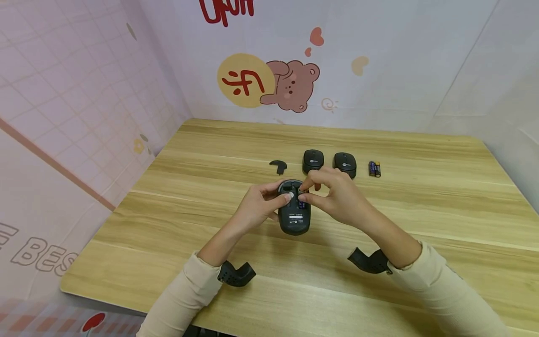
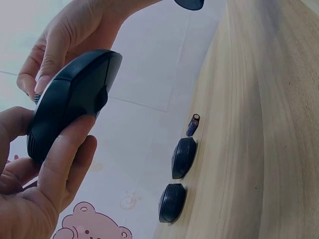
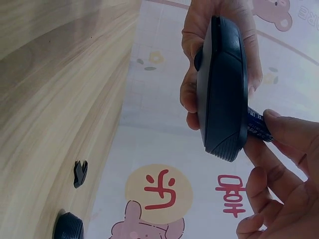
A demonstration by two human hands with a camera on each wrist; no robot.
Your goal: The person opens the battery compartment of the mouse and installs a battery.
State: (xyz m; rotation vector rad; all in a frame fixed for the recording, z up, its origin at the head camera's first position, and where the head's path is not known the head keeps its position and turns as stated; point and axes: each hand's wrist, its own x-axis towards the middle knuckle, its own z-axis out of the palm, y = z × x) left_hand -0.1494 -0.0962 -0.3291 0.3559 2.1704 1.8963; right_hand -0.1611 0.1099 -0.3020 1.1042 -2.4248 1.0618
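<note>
My left hand (image 1: 266, 202) grips a black computer mouse (image 1: 294, 224), its underside facing up and its battery bay uncovered. The left thumb lies on the underside while the fingers wrap beneath. With thumb and forefinger, my right hand (image 1: 337, 194) pinches a dark blue battery (image 3: 258, 124) at the bay. In the right wrist view that battery stands tilted, one end at the mouse's underside and the other between the fingertips. Beyond the mouse, a small black battery cover (image 1: 280, 166) lies on the table.
Two more black mice, one on the left (image 1: 313, 160) and one on the right (image 1: 345, 164), sit toward the back of the wooden table (image 1: 421, 201). Right of them lie two batteries (image 1: 374, 169) side by side. A printed backdrop (image 1: 391, 84) rises behind the table.
</note>
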